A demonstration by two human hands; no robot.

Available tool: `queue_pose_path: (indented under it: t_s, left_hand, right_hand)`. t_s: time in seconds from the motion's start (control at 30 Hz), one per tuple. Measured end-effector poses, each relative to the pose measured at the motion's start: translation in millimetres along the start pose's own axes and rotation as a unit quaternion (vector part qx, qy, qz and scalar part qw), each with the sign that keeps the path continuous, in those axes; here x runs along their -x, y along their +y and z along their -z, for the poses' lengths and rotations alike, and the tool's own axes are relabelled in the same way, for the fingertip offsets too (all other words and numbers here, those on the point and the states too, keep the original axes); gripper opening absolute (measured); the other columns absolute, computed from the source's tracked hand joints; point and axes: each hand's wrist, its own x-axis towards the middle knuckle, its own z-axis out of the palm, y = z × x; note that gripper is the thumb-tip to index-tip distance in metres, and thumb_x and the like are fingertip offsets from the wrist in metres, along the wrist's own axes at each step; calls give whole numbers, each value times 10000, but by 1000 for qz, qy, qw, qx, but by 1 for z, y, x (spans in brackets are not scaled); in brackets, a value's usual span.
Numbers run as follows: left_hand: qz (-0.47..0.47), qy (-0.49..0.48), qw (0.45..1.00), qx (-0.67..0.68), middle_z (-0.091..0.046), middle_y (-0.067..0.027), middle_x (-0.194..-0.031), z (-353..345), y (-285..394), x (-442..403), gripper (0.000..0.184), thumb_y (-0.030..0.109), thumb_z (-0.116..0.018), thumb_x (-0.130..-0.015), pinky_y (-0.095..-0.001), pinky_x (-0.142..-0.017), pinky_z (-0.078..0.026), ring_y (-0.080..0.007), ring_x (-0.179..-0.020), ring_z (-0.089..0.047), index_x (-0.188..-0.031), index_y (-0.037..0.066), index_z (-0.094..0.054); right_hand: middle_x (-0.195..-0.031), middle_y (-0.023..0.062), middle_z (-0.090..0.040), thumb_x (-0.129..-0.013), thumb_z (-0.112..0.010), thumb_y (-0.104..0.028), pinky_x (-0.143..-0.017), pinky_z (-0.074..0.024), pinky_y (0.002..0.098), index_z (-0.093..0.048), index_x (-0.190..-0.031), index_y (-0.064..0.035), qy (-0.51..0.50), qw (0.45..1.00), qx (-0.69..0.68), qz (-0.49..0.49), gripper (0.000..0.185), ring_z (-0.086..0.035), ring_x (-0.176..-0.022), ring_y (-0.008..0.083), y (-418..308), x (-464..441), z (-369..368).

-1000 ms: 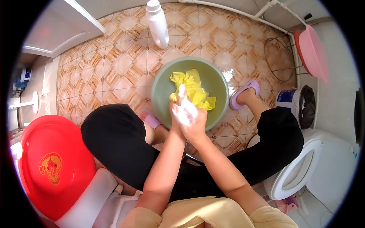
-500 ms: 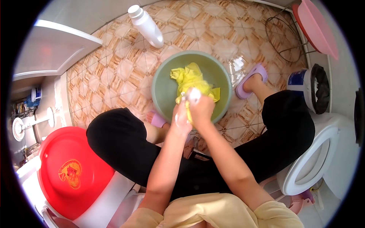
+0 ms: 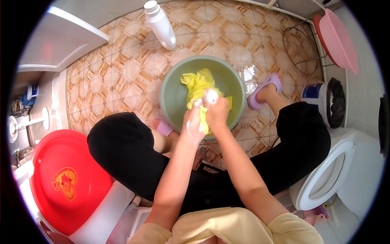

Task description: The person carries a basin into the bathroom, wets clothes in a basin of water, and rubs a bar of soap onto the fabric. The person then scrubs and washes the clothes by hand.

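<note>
A wet, bunched yellow cloth (image 3: 200, 83) lies partly in a round green basin (image 3: 170, 87) on the floor between my feet. My left hand (image 3: 194, 120) is closed on the cloth over the basin's near side, with soap suds on its skin. Close beside it, my right hand (image 3: 216, 112) also grips the cloth, and a clump of white foam sits on its knuckles. A yellow end of the fabric hangs between the two hands. The fingers are partly hidden by foam and cloth. What kind of garment or cloth this is I cannot make out.
A white bottle (image 3: 160, 26) stands on the tiled floor beyond the basin. To the left is a red basin (image 3: 67, 207); at the right are a toilet (image 3: 302, 195), a lined bucket (image 3: 315, 93) and a pink basin (image 3: 341, 42). Purple slippers (image 3: 256, 97) are on my feet.
Both hands keep their hold on the yellow cloth and stay close together. More of its loose end now shows below them, between the wrists. The camera view has shifted slightly.
</note>
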Motion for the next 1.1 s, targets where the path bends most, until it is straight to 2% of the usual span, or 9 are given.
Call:
queue_pose_path:
  t_s: [0.07,0.13,0.27,0.4,0.53,0.7,0.8,0.97,1.1]
  left_hand:
    - [20,15,1000,-2,-594,-77,-1020,1,3,-1,364,321,-432,-954,-329,-794,-506,-197,-906,-599,-1174,37,-493]
    - [45,-500,803,322,-579,-81,-1038,50,-13,-42,347,276,-435,-965,-292,-784,-489,-180,-911,-576,-1209,33,-474]
    - [34,19,999,13,-508,23,-819,-17,17,14,218,289,-461,-951,-264,-620,-442,-108,-747,-520,-1032,96,-521]
    - [58,-450,844,284,-575,-46,-977,45,-3,-32,255,236,-470,-947,-285,-729,-482,-163,-863,-568,-1109,46,-526]
    - [41,28,998,33,-515,-6,-770,-19,12,7,221,262,-392,-959,-268,-572,-441,-123,-672,-515,-998,114,-552]
    - [53,-434,847,300,-599,-67,-979,36,-8,-19,300,295,-455,-933,-275,-730,-500,-162,-864,-601,-1103,63,-542]
    - [28,15,999,0,-581,-30,-862,-9,9,13,297,327,-522,-917,-277,-648,-491,-141,-778,-579,-1056,64,-528]
    - [59,-335,903,261,-561,-21,-808,33,-1,-12,267,319,-458,-955,-277,-640,-476,-138,-740,-564,-1004,67,-530]
    - [57,-48,996,39,-600,-39,-931,-4,2,3,319,322,-517,-928,-291,-720,-503,-142,-839,-588,-1096,50,-531]
  right_hand:
    - [-524,166,-556,-768,-654,-234,-481,-446,404,-603,-584,-45,-8,999,18,-39,269,-556,-478,351,-1,6,-6]
    - [-510,170,-547,-787,-641,-260,-472,-434,417,-587,-569,-27,55,956,50,283,324,-549,-470,359,-37,41,-8]
    - [-573,168,-573,-798,-622,-263,-487,-440,413,-597,-613,-43,-12,997,54,48,289,-561,-501,355,-13,4,3]
    - [-606,201,-584,-765,-639,-264,-509,-440,437,-614,-654,-22,69,956,70,275,267,-568,-526,379,-37,44,-4]
    - [-615,181,-584,-760,-641,-283,-506,-450,419,-632,-690,-72,-4,997,58,51,223,-568,-531,372,-3,7,2]
    - [-503,162,-515,-787,-639,-223,-461,-410,387,-609,-623,-59,-1,963,67,260,234,-537,-472,337,-52,53,0]
    - [-561,176,-567,-781,-616,-276,-499,-462,415,-632,-637,-66,-32,994,93,54,255,-559,-495,362,-13,12,-4]
    - [-563,187,-566,-773,-651,-221,-464,-434,392,-606,-639,-12,25,982,97,161,251,-567,-488,332,-19,30,-5]
    - [-546,177,-554,-786,-630,-251,-458,-430,412,-588,-631,-34,17,984,50,169,270,-567,-483,332,-2,3,1]
